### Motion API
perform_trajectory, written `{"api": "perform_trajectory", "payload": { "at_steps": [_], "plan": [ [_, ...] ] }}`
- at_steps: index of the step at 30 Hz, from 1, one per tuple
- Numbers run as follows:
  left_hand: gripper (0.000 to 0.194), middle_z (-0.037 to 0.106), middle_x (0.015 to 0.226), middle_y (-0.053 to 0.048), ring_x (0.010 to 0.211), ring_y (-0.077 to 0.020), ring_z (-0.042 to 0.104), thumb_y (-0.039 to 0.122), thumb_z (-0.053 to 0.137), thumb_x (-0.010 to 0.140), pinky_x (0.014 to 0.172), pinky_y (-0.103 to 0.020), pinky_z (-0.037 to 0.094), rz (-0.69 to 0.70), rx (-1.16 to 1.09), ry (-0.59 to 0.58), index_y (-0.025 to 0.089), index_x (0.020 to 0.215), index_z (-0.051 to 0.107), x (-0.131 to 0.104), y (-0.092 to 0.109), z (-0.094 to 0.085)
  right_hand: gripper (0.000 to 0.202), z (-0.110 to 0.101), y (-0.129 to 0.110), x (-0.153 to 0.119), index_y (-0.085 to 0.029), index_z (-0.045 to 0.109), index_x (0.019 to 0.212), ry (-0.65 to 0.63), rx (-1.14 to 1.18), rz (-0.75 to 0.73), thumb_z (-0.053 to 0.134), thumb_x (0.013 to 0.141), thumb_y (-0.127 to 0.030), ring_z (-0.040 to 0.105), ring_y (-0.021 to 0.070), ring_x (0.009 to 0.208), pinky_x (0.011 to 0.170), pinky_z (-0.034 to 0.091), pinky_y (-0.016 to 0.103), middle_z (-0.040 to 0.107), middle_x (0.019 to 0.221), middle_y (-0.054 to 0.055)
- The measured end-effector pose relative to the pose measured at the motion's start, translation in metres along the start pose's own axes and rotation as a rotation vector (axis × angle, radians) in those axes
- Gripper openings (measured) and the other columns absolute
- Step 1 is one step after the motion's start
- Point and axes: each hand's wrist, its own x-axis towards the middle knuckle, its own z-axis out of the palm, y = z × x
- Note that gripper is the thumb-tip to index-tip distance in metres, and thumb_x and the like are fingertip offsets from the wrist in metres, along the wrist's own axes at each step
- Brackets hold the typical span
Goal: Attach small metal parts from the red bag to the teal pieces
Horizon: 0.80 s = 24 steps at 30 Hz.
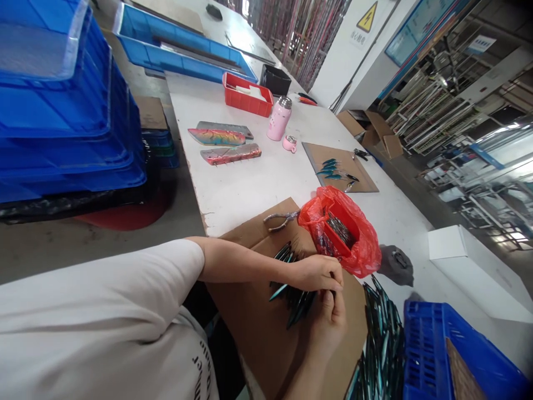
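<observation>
My left hand (318, 273) and my right hand (333, 311) meet over the brown cardboard (266, 328), their fingers pinched together. Whatever sits between the fingertips is too small and hidden to name. Beneath my left forearm lies a pile of slim dark and teal pieces (302, 303). Just beyond my hands stands a red container in a red plastic bag (366, 244), with thin metal pieces inside. Pliers (281, 221) rest on the cardboard beside the bag. A large heap of dark teal pieces (381, 339) is to the right of my hands.
A blue crate (427, 355) and a white box (478, 272) stand at the right. Farther back are a pink bottle (278, 118), a red tray (247, 103), painted lures (231, 154) and a board (362, 175) with small blue pieces. Stacked blue bins (95, 111) rise at the left.
</observation>
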Motion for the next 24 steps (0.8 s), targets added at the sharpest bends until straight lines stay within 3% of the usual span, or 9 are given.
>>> {"api": "perform_trajectory", "payload": {
  "at_steps": [3,7,11,14,16,19,22,24],
  "plan": [
    [0.008,0.056,0.078,-0.001,0.074,-0.0082,0.053,0.02,0.057,0.072,0.069,-0.016,0.04,-0.095,-0.024,0.021,0.013,0.076,0.058,0.002,-0.011,0.004,0.045,-0.003,-0.001,0.004,-0.021,0.057,0.107,0.031,-0.028,0.066,0.043,0.076,-0.05,0.056,0.0196,0.087,0.073,0.041,0.027,0.063,0.101,0.006],
    [0.023,0.061,0.085,-0.003,0.077,-0.0104,0.057,0.023,0.056,0.073,0.069,-0.018,0.042,-0.225,-0.06,0.107,0.012,0.093,0.057,0.008,-0.027,0.006,0.053,-0.014,0.006,0.012,-0.016,0.056,0.109,0.076,-0.215,0.167,0.04,0.075,-0.054,0.056,0.0241,0.09,0.076,0.04,0.034,0.061,0.102,0.013],
    [0.022,0.062,0.087,-0.004,0.077,-0.0108,0.057,0.02,0.051,0.075,0.07,-0.018,0.042,-0.227,-0.031,0.158,0.012,0.093,0.058,0.011,-0.037,0.004,0.057,-0.014,0.013,0.016,-0.014,0.049,0.115,-0.012,-0.187,0.163,0.041,0.074,-0.052,0.056,0.0213,0.094,0.078,0.041,0.031,0.06,0.105,0.014],
    [0.02,0.06,0.088,-0.004,0.076,-0.0102,0.056,0.019,0.049,0.075,0.071,-0.018,0.042,-0.196,-0.008,0.171,0.012,0.091,0.059,0.011,-0.042,0.003,0.053,-0.019,0.016,0.019,-0.018,0.051,0.113,-0.028,-0.197,0.143,0.038,0.075,-0.053,0.056,0.0183,0.094,0.078,0.041,0.028,0.061,0.105,0.009],
    [0.019,0.06,0.087,-0.004,0.075,-0.0098,0.055,0.02,0.048,0.075,0.072,-0.018,0.041,-0.174,0.014,0.176,0.013,0.089,0.059,0.01,-0.045,0.004,0.051,-0.035,0.022,0.022,-0.022,0.052,0.112,0.033,-0.301,0.177,0.035,0.075,-0.053,0.056,0.0182,0.094,0.08,0.041,0.029,0.061,0.105,0.006],
    [0.018,0.06,0.086,-0.003,0.074,-0.0095,0.055,0.019,0.048,0.075,0.071,-0.018,0.041,-0.156,0.037,0.181,0.014,0.088,0.06,0.009,-0.048,0.005,0.057,-0.078,0.039,0.025,-0.018,0.051,0.114,0.168,-0.476,0.314,0.034,0.072,-0.052,0.056,0.0242,0.096,0.084,0.04,0.035,0.06,0.107,0.01],
    [0.018,0.06,0.086,-0.003,0.075,-0.0097,0.054,0.018,0.047,0.074,0.071,-0.019,0.041,-0.148,0.048,0.176,0.014,0.086,0.06,0.009,-0.049,0.005,0.062,-0.12,0.06,0.023,-0.009,0.058,0.103,0.118,-0.529,0.439,0.041,0.062,-0.052,0.057,0.032,0.091,0.081,0.041,0.042,0.063,0.095,0.018],
    [0.018,0.06,0.085,-0.002,0.074,-0.0096,0.054,0.018,0.047,0.075,0.071,-0.019,0.04,-0.16,0.046,0.166,0.014,0.086,0.06,0.009,-0.05,0.005,0.065,-0.136,0.073,0.019,-0.008,0.06,0.1,0.026,-0.504,0.458,0.048,0.054,-0.053,0.06,0.0294,0.085,0.077,0.045,0.038,0.065,0.086,0.015]
  ]
}}
